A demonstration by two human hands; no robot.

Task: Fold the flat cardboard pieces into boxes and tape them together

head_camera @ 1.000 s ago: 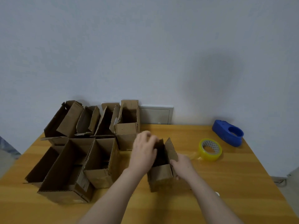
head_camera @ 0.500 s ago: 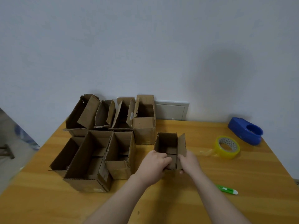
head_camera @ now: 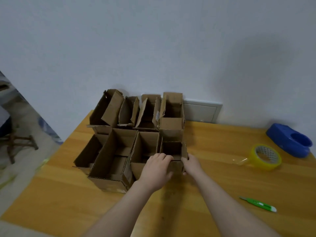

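Small open box (head_camera: pixel 172 148) sits at the near right corner of a cluster of boxes (head_camera: pixel 130 134) on the wooden table (head_camera: pixel 222 177), its left wall against the neighbouring box (head_camera: pixel 147 147) and its far wall just under the taller box (head_camera: pixel 171 120) behind. Both hands are on it. Left hand (head_camera: pixel 156 171) lies over the near rim, fingers (head_camera: pixel 162 157) curled together over the edge and closed on the front wall. Right hand (head_camera: pixel 192 164) cups the near right corner, fingers pressed flat against the side wall; thumb position cannot be told. The two-sided hold looks meant to keep the thin walls square while the box is seated flush in the row, so judged as a placing step, not a folding one. Cluster is packed tight in two rows toward the table's left and far side, mouths up, flaps standing; likely kept together to leave working room on the right. Whether each is taped underneath cannot be seen. Yellow tape roll (head_camera: pixel 265 157) lies flat well to the right, a loose clear tail trailing toward the boxes, ready to pull. Blue tape dispenser (head_camera: pixel 289 141) rests just beyond it near the wall. Green cutter (head_camera: pixel 258 204) lies near the right forearm, within easy reach. No flat cardboard pieces show on the table.
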